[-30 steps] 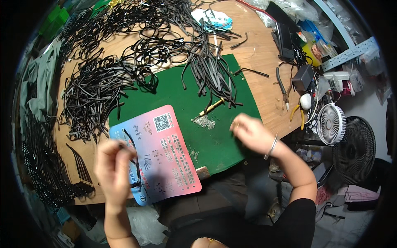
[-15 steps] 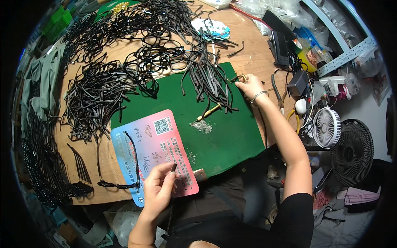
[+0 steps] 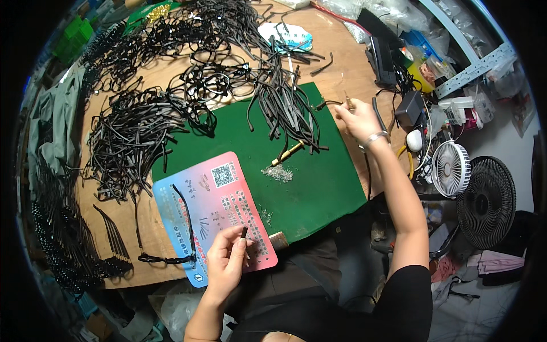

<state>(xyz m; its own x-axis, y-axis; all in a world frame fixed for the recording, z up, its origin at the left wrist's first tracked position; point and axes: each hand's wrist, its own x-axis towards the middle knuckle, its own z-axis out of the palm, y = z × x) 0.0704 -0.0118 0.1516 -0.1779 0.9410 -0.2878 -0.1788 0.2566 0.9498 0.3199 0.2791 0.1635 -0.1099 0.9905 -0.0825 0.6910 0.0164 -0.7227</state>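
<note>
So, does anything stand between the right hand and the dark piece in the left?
Nothing visible blocks the space between the right hand and the dark piece in the left hand. A brass-coloured rod and a heap of tiny clear bits lie between them, apparently low on the green mat.

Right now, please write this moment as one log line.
left hand: holds slim dark piece; right hand: holds brass-coloured tool over wooden table; glasses frame: partly on printed card

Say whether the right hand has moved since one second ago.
Yes: the right hand went up the picture and slightly right, from near the pile of tiny silvery pieces to past the upper right edge of the green mat.
</note>
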